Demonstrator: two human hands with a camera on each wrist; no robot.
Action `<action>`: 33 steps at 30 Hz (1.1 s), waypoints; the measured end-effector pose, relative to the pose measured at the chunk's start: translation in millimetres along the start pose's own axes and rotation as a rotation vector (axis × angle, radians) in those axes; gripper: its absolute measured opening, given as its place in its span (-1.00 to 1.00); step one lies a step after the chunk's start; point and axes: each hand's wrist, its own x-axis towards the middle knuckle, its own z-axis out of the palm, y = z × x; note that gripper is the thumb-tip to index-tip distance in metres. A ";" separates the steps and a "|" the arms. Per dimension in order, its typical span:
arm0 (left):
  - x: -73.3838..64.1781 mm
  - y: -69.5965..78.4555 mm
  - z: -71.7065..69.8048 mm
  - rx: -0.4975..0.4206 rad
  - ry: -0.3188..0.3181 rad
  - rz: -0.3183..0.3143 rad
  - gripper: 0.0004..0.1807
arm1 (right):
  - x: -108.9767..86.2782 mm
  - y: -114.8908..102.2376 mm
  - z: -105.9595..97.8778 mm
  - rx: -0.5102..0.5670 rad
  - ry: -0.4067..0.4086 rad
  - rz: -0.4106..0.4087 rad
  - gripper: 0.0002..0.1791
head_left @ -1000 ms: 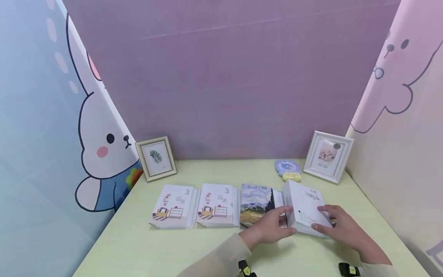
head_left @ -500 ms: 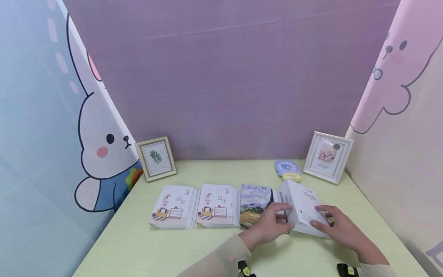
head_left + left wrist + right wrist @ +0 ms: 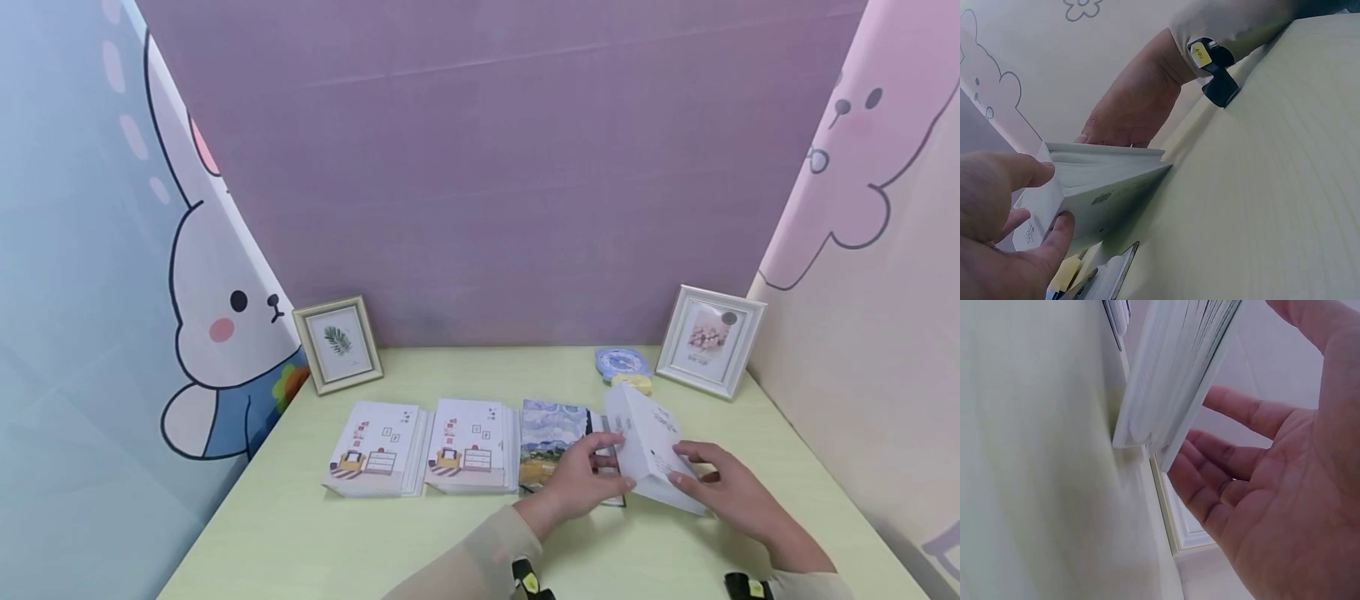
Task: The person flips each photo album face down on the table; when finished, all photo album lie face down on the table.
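Observation:
A thick white book (image 3: 651, 429) stands tilted at the right end of a row, its spine side raised off the table. My left hand (image 3: 573, 479) holds it at the spine; in the left wrist view the thumb (image 3: 1060, 234) bears on the spine's lower edge and another finger on the upper edge. The fingers of my right hand (image 3: 738, 496) lie against the upper cover near its far edge. From the right wrist, the covers and page edges (image 3: 1166, 375) appear slightly parted, and the cover hides some fingertips. Under my left hand is a book with a painted landscape cover (image 3: 553, 433).
Two matching books, a left one (image 3: 375, 450) and a right one (image 3: 471, 446), lie further left with room drawings on their covers. Behind are a blue and yellow clock-like item (image 3: 622, 364), a gold frame (image 3: 339, 343) and a white frame (image 3: 711, 340).
Both hands have shifted slightly left with the white book. Its spine side has risen, so the book leans more than before. The other books have stayed put.

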 end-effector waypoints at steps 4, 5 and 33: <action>0.4 -0.4 -0.7 -0.021 -0.009 0.018 -0.34 | -0.4 0.2 3.2 0.021 0.051 -0.077 -0.48; 0.6 -0.5 -1.0 -0.035 -0.013 0.023 -0.33 | -0.2 0.0 3.9 0.027 0.062 -0.093 -0.50; 7.2 2.7 -4.1 -0.161 -0.118 0.108 -0.32 | 1.9 -14.0 5.8 0.245 0.008 -0.151 -0.51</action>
